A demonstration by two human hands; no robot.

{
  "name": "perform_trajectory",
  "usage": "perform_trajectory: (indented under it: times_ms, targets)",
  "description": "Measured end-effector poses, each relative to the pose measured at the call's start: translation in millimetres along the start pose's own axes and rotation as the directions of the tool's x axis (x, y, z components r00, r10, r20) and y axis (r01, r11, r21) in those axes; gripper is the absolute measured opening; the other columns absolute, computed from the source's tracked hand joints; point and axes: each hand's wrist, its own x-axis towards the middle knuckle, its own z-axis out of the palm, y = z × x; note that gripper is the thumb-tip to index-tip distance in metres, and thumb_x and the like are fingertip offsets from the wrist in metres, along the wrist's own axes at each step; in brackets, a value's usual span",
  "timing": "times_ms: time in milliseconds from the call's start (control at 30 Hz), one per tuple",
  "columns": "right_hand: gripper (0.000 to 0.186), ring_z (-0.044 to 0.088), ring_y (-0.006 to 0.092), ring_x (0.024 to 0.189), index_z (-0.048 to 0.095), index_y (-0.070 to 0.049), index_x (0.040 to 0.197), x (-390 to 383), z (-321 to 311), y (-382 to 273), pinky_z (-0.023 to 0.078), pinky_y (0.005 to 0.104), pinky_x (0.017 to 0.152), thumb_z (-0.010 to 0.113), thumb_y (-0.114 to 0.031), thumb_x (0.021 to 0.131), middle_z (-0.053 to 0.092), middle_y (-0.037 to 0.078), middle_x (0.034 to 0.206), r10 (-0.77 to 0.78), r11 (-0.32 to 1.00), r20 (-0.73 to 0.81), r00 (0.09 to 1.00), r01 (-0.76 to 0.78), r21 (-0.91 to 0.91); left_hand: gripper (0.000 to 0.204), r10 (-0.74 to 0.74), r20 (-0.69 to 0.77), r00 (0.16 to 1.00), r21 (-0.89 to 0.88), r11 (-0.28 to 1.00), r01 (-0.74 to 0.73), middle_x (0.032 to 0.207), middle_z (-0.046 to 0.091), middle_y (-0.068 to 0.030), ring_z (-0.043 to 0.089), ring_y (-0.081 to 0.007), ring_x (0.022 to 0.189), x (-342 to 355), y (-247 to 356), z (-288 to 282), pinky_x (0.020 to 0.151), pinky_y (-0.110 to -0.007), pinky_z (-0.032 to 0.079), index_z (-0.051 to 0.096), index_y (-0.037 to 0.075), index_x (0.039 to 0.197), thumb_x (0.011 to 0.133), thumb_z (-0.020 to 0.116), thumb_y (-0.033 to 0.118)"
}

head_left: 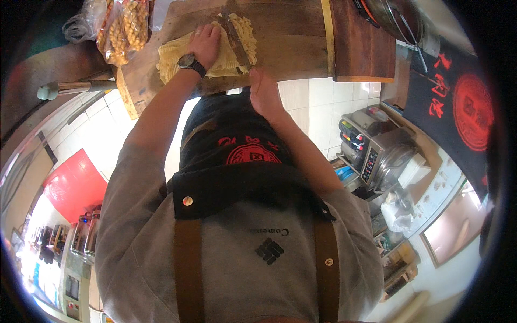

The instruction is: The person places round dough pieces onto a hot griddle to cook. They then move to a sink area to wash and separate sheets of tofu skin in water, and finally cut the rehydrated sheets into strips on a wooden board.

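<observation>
Pale yellow thin sheets of food (171, 54), layered like bean curd or dough, lie on a wooden cutting board (296, 48). My left hand (205, 46), with a watch at the wrist, rests flat on top of them and presses down. At the board's near edge my right hand (264, 94) is closed around the handle of a knife (235, 42); the handle is mostly hidden in the fist. The blade points away from me, just right of the sheets. Cut strips (249, 40) are heaped along the blade's right side.
Clear bags of round tan pieces (126, 29) sit at the upper left, above a metal bar (86, 86). A darker wooden block (363, 43) adjoins the board's right end. Beyond it stands a metal pot (396, 21). A silver countertop appliance (385, 159) is at right.
</observation>
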Motion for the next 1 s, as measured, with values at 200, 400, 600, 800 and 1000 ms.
perform_trajectory:
  times_ms: [200,400,600,800,1000]
  targets:
    - [0.048,0.056,0.0526,0.102,0.059,0.002,0.108,-12.2,6.8,-11.4,0.047,0.0561,0.085,0.034,-0.038,0.104,0.062,0.034,0.103,0.175,0.984,0.128,0.976,-0.168,-0.059,0.033,0.07,0.03,0.997,0.008,0.998,-0.07,0.124,0.053,-0.0132,0.048,-0.036,0.121,0.4,-4.7,1.0,0.098,-0.052,0.043,0.051,0.007,0.122,0.09,0.053,0.014]
    - [0.041,0.057,0.0541,0.097,0.056,0.0,0.112,-5.7,27.6,6.4,0.046,0.0583,0.084,0.038,-0.035,0.103,0.063,0.034,0.098,0.141,0.99,0.106,0.984,-0.137,-0.045,0.035,0.078,-0.07,0.995,0.023,0.997,-0.076,0.133,0.052,-0.0122,0.046,-0.0345,0.126,-3.7,-10.0,14.6,0.103,-0.051,0.04,0.053,0.008,0.123,0.088,0.054,0.013]
    - [0.042,0.057,0.053,0.098,0.056,0.003,0.109,27.8,55.0,19.8,0.046,0.0562,0.085,0.036,-0.034,0.103,0.062,0.033,0.097,0.013,0.999,0.05,0.999,-0.011,-0.042,0.035,0.031,0.045,0.998,-0.02,0.999,-0.03,0.137,0.05,-0.0119,0.044,-0.0335,0.13,2.6,-5.7,7.8,0.108,-0.051,0.037,0.054,0.007,0.124,0.089,0.052,0.011]
    - [0.043,0.057,0.0527,0.097,0.056,0.003,0.108,3.7,36.7,6.4,0.046,0.0561,0.086,0.035,-0.034,0.103,0.063,0.032,0.097,0.141,0.99,0.098,0.985,-0.14,-0.025,0.04,0.006,0.09,0.996,0.101,0.995,-0.015,0.143,0.046,-0.0102,0.038,-0.0316,0.137,0.0,-7.2,7.7,0.11,-0.05,0.036,0.052,0.007,0.13,0.09,0.05,0.011]
    - [0.042,0.058,0.0525,0.095,0.056,0.002,0.111,19.1,57.1,20.5,0.048,0.0563,0.083,0.036,-0.034,0.103,0.063,0.031,0.098,0.049,0.996,0.039,0.998,-0.046,-0.082,0.043,0.093,0.049,0.994,0.033,0.995,-0.095,0.137,0.05,-0.0137,0.045,-0.0354,0.126,-4.8,-10.3,15.2,0.103,-0.049,0.041,0.052,0.004,0.129,0.087,0.056,0.014]
